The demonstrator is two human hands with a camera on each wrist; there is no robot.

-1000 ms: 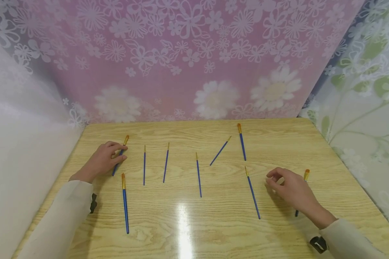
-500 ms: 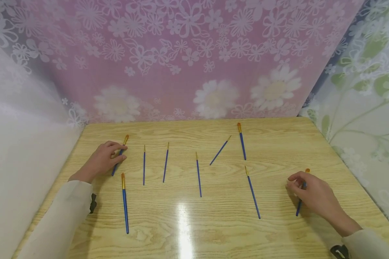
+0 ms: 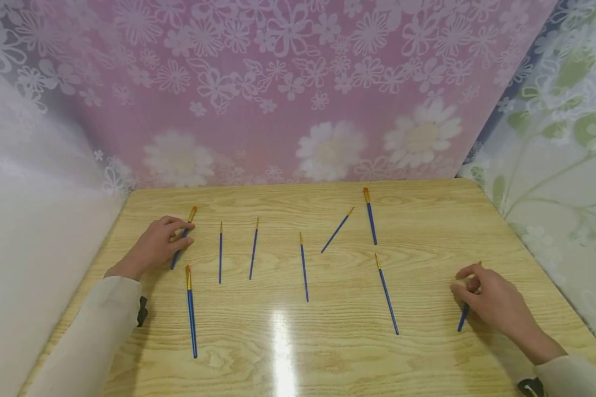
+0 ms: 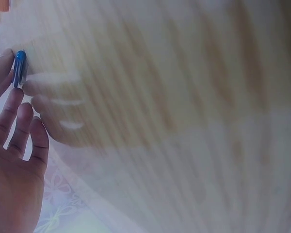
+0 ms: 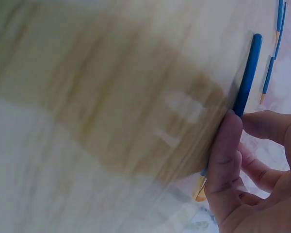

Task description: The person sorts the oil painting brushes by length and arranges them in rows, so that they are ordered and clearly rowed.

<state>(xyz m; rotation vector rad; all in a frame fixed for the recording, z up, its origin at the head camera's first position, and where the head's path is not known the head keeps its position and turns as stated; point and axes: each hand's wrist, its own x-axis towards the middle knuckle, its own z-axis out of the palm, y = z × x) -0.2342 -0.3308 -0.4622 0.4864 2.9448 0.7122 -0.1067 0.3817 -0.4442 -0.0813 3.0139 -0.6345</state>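
Note:
In the head view my left hand (image 3: 156,242) lies at the table's left side, thumb and fingers around a blue-handled paintbrush (image 3: 192,213) with a gold ferrule and orange bristles. The left wrist view shows that brush's blue handle end (image 4: 20,65) between thumb and fingers. My right hand (image 3: 494,303), at the right side, pinches another paintbrush (image 3: 463,318) between thumb and fingers; most of its shaft is hidden behind the hand. From the right wrist, its blue handle (image 5: 248,75) sticks out past the fingertips, and its ferrule (image 5: 199,188) shows on the hand's other side.
Several more blue paintbrushes lie spread on the wood-grain table (image 3: 238,342), among them a wide one (image 3: 191,314) near my left wrist, a slim one (image 3: 387,298) left of my right hand, and a slanted one (image 3: 336,231). A pink floral curtain (image 3: 258,127) hangs behind.
My right hand has moved right from beside the right-hand paintbrush onto it and taken hold; that brush has shifted slightly right. My left hand has stayed in place.

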